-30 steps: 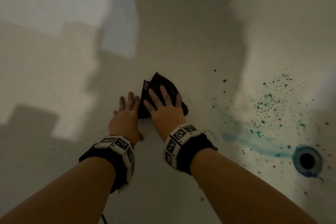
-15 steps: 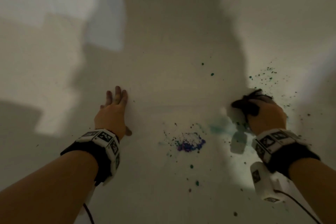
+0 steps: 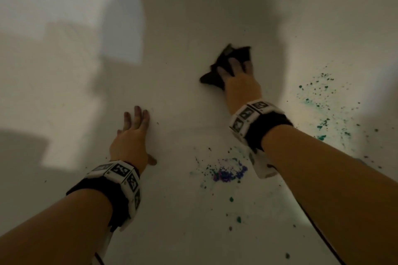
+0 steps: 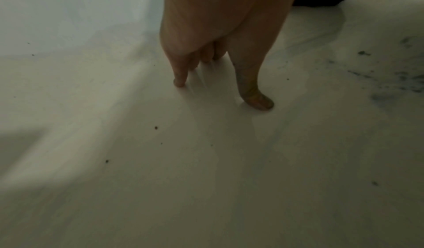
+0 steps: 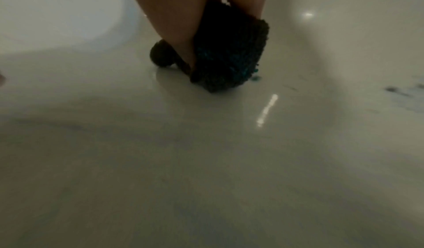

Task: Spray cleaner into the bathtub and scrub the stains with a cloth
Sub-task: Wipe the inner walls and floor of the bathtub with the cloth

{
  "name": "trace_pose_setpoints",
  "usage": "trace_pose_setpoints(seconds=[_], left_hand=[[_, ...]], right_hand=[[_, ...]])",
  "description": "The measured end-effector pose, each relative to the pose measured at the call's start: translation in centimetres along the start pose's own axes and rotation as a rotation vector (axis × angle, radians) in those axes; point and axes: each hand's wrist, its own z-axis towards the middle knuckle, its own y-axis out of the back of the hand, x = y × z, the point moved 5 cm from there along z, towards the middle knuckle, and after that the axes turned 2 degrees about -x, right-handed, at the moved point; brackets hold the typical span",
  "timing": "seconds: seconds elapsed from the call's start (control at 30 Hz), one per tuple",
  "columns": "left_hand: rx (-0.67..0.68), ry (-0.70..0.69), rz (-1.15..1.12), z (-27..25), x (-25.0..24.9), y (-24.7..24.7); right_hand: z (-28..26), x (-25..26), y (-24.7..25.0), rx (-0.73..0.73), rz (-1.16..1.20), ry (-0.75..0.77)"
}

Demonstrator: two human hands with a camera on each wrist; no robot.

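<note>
A dark cloth [image 3: 237, 52] lies on the white bathtub floor [image 3: 172, 97] toward the far end. My right hand [image 3: 234, 69] presses on it with fingers spread and stretched over the fabric. In the right wrist view the cloth [image 5: 229, 52] shows teal smears and sits under the palm beside the thumb [image 5: 169, 25]. My left hand [image 3: 134, 127] rests flat on the tub floor with nothing in it, its fingertips [image 4: 180, 83] touching the surface. A purple-blue stain [image 3: 226, 174] lies between my wrists. Green spatter [image 3: 318, 97] covers the tub floor at the right. No spray bottle is in view.
The tub walls curve up at the left [image 3: 53, 28] and the right [image 3: 344, 17]. Small green dots [image 3: 238, 219] and dark specks [image 4: 156, 127] dot the near floor. A cable [image 3: 318, 234] runs from my right wrist.
My right hand has slid the cloth from the green spatter at the right up and leftward toward the far middle of the tub, its fingers now stretched out. The left hand stays planted.
</note>
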Motion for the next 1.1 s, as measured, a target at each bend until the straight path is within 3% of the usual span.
trace_pose_setpoints(seconds=[0.17,0.27,0.33,0.37,0.43,0.5,0.6,0.67,0.73,0.83,0.97,1.1], left_hand=[[-0.001,0.003,-0.002,-0.1,0.0,0.1],[-0.009,0.008,-0.009,-0.1,-0.1,0.1],[-0.021,0.006,-0.011,-0.1,-0.1,0.1],[-0.025,0.002,-0.008,-0.1,-0.1,0.1],[-0.022,-0.001,-0.002,0.0,-0.1,0.1],[-0.016,-0.006,0.000,0.0,0.0,0.0],[-0.044,-0.028,0.015,0.1,0.3,-0.1],[-0.102,-0.061,0.016,0.1,0.4,0.0],[-0.139,-0.079,0.008,0.1,0.6,0.1],[-0.157,-0.087,0.023,0.1,0.7,0.1],[-0.092,-0.081,0.041,0.3,0.9,-0.3],[-0.052,-0.065,0.027,0.4,1.1,-0.2]], right_hand=[[-4.2,-11.6,-1.1,-0.243,0.000,-0.296],[-8.6,-18.5,-2.3,-0.195,0.058,-0.600],[-11.0,-19.7,-1.8,-0.179,0.126,-0.771],[-11.5,-18.7,-1.2,-0.231,0.155,-0.745],[-12.1,-13.0,0.5,-0.435,0.210,-0.399],[-13.3,-4.9,1.1,-0.495,0.292,-0.045],[-14.6,6.2,-1.3,-0.370,0.395,0.189],[-15.1,12.7,-3.2,-0.199,0.364,0.379],[-14.3,14.9,-4.9,0.004,0.233,0.393],[-12.9,14.6,-6.1,0.067,0.190,0.359],[-11.6,10.6,-5.8,-0.099,0.189,0.337],[-9.9,-0.1,-5.3,-0.217,0.129,0.018]])
